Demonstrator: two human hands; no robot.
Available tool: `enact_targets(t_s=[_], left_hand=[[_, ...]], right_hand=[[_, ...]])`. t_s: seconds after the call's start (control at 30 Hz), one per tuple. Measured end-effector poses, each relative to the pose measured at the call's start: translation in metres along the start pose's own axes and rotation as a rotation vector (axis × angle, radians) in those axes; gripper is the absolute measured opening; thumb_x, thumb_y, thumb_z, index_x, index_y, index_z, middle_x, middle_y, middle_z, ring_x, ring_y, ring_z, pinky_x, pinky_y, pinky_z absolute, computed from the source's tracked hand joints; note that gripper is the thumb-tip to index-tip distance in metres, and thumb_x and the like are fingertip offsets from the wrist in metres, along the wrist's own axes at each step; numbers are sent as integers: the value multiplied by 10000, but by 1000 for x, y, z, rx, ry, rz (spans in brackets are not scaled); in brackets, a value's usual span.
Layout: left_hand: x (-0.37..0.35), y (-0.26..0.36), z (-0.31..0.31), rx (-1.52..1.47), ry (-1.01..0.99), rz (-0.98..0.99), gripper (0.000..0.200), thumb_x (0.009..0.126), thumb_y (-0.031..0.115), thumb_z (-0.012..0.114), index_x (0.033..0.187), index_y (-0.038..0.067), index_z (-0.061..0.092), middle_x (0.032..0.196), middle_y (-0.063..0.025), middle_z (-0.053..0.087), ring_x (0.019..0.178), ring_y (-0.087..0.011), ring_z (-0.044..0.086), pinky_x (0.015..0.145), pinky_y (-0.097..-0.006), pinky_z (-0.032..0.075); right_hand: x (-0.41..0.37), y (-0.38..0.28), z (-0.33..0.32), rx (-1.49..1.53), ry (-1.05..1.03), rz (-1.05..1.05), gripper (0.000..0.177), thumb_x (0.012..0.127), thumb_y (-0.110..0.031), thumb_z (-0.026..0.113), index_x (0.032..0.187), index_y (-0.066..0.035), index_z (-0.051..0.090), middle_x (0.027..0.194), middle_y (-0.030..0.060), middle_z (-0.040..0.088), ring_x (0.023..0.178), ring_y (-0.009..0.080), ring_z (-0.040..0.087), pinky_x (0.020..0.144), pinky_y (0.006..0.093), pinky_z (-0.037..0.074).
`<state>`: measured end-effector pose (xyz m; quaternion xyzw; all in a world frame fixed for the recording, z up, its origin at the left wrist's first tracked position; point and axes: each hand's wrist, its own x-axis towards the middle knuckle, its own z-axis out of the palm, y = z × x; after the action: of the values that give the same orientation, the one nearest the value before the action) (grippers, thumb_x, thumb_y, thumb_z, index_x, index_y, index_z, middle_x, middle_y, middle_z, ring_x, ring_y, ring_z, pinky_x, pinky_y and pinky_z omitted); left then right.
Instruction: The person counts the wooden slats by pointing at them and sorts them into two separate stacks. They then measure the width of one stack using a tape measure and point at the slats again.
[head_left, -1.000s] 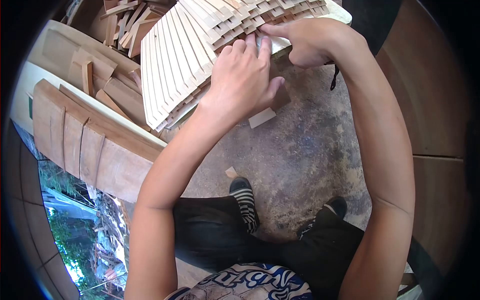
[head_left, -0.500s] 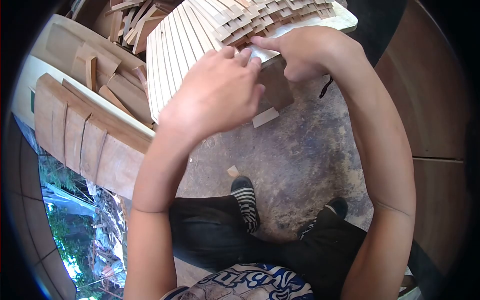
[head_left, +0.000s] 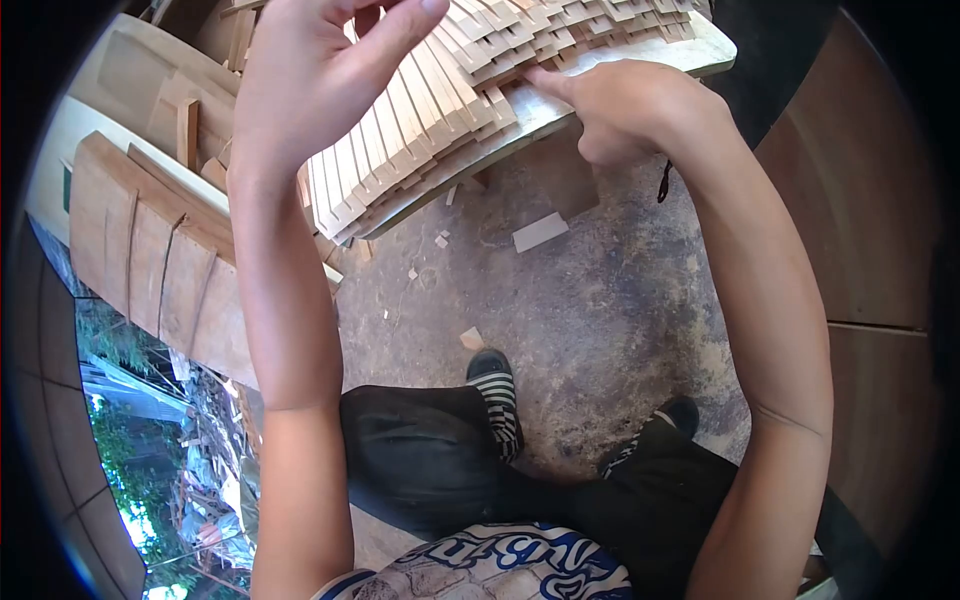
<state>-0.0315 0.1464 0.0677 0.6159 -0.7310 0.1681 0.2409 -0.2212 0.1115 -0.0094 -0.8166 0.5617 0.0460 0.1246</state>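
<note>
Long pale wooden strips [head_left: 400,130] lie side by side in layers on a light-topped work table [head_left: 690,58], their stepped ends facing me. My left hand [head_left: 318,90] is raised over the left part of the strips, thumb stretched out and apart; its fingers are partly cut off by the top edge, and nothing shows in it. At the near edge of the stack, my right hand [head_left: 635,105] touches the strip ends with its extended index finger. The other fingers of that hand are curled under and mostly hidden.
At the left stand a bin-like wooden box [head_left: 120,85] with offcuts and a curved wooden panel [head_left: 150,250]. On the concrete floor [head_left: 600,300] lie a pale flat piece [head_left: 540,232] and small scraps. A brown panel [head_left: 870,220] rises at the right.
My left hand has moved up and left, away from my right hand, uncovering the strips' near ends. My right index finger stays at the stack; the view has shifted slightly.
</note>
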Motion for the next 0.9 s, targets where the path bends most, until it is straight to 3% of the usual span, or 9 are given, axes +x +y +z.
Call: enact_targets(t_s=[0.1,0.4,0.47,0.53,0.6,0.63,0.77,0.8,0.9], left_hand=[[21,-49,8,-402,43,241,331,930,133,810,1192,-49,722,1062,-169,751,970,-254,732,863,-382,614],[14,-31,14,-368,188,175,342,937,115,803,1219,-54,706,1102,-163,744,997,-254,724,879,-360,606],[16,-28,21,-348,117,143,345,939,112,801,1225,-55,703,1111,-161,743,1003,-254,722,883,-355,604],[33,-40,31,-481,-173,54,370,970,201,782,1238,-41,703,1123,-170,747,1026,-251,728,891,-347,611],[27,-36,22,-8,-249,166,389,1006,271,735,1256,-25,702,1161,-187,750,1083,-279,734,923,-357,616],[21,-16,19,65,-294,22,497,1014,384,703,1326,-1,669,1264,-203,720,1192,-318,698,1017,-413,585],[40,-74,71,-323,-513,296,651,986,496,692,1436,37,592,1403,-223,642,1312,-334,618,1147,-486,489],[34,-59,62,-320,-514,299,651,986,496,692,1436,37,592,1403,-223,642,1312,-334,618,1147,-486,489],[16,3,42,-94,-105,391,477,1037,342,633,1381,12,608,1299,-219,675,1228,-332,649,1096,-478,525]], right_hand=[[-1,3,-1,63,7,8,976,763,23,585,1665,-258,338,1136,216,752,991,338,740,828,424,594],[0,-2,-4,106,-109,-2,991,743,12,554,1666,-278,337,1026,226,750,892,342,743,770,427,586],[-2,-2,-4,58,-90,-14,991,744,3,559,1667,-279,333,1012,225,748,879,339,744,753,427,590],[1,-2,-1,11,-70,-25,991,746,-6,565,1669,-280,330,999,223,746,867,337,745,736,426,594],[9,-5,4,-16,-14,-67,997,751,-17,572,1675,-287,313,987,215,748,863,327,748,715,422,603],[8,-4,3,-12,-11,-65,997,751,-17,572,1675,-287,313,987,215,748,863,327,748,715,422,603],[4,-5,-3,61,-31,-72,1016,747,-14,575,1681,-299,293,1029,206,754,886,334,751,723,428,613],[4,-4,-3,66,-57,-74,1021,745,-11,573,1682,-301,288,1045,203,755,895,337,751,730,429,614],[1,-4,3,59,18,-70,1015,738,-9,566,1677,-292,307,1038,203,755,897,332,752,738,423,617]])
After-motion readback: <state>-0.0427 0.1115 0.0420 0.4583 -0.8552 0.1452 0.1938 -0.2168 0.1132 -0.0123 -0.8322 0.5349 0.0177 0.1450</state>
